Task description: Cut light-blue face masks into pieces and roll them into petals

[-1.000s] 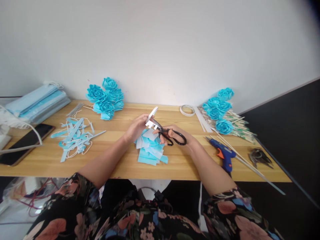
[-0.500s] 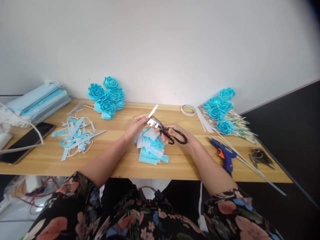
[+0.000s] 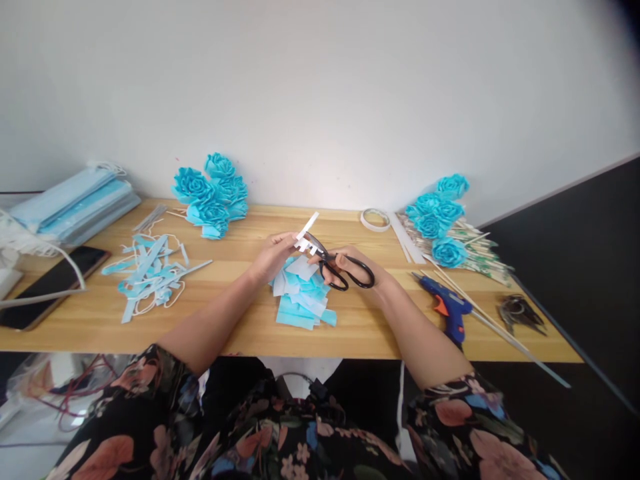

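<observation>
Scissors (image 3: 340, 267) in right hand (image 3: 357, 267) point up-left into white strip (image 3: 306, 235).

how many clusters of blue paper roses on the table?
2. One rose cluster at the back left by the wall; another rose cluster back right, lying on skewers.

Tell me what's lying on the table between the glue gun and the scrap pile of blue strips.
In the head view, a heap of cut blue pieces lies between the glue gun and the strip pile.
</observation>
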The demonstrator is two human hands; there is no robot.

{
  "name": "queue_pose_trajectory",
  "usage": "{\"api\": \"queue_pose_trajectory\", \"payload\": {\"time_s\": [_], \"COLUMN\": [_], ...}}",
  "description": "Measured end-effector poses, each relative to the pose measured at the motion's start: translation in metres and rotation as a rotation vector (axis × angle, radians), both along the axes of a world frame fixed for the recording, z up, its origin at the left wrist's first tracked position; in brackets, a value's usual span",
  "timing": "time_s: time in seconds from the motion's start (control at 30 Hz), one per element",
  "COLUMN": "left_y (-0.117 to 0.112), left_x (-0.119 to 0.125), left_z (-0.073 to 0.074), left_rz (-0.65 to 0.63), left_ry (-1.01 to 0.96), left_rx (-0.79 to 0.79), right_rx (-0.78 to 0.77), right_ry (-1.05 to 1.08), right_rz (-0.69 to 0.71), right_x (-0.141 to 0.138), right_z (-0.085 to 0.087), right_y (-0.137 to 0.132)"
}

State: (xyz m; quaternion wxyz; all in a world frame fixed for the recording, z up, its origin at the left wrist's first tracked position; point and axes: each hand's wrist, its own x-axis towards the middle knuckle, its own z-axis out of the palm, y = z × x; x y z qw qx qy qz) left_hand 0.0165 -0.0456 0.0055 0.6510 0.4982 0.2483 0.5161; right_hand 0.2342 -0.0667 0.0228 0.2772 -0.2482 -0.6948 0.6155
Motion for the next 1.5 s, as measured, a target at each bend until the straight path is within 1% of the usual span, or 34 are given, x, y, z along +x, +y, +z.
{"api": "queue_pose_trajectory", "payload": {"time_s": [0.33,0.5,0.6,0.8,0.93,1.07,1.27,1.4,1.43,1.5], "left_y": [0.001,0.001,0.001,0.002,0.002,0.002,0.004,0.007,0.008,0.010], "left_x": [0.000,-0.002,-0.002,-0.002,-0.003,-0.004,-0.005,-0.007,-0.008,-0.009], "left_z": [-0.003,-0.005,-0.005,-0.006,-0.006,-0.005,-0.005,-0.009,-0.010,-0.012], "left_rz": [-0.009,-0.013,-0.001,-0.018,0.013,0.042,-0.024,0.018,0.039,0.082], "left_ry": [-0.006,0.018,0.030,0.036,0.074,0.123,0.084,0.114,0.138,0.212], "left_rx": [-0.036,-0.023,-0.011,0.013,0.013,0.045,0.123,0.101,0.092,0.074], "right_rx": [-0.011,-0.002,0.007,0.003,0.010,0.004,0.024,0.056,0.063,0.071], "right_ry": [0.030,-0.010,-0.017,-0.021,-0.037,-0.043,-0.037,-0.029,-0.032,-0.067], "right_rz": [-0.025,-0.056,-0.055,-0.055,-0.061,-0.062,-0.073,-0.078,-0.063,0.019], "right_x": [0.001,0.000,-0.001,-0.001,-0.001,-0.001,-0.002,0.000,0.000,0.000], "right_z": [-0.004,-0.001,0.001,0.002,0.003,0.003,0.002,0.004,0.004,0.003], "right_y": [0.002,0.001,0.001,0.001,0.000,0.000,0.002,0.001,0.000,-0.001]}}
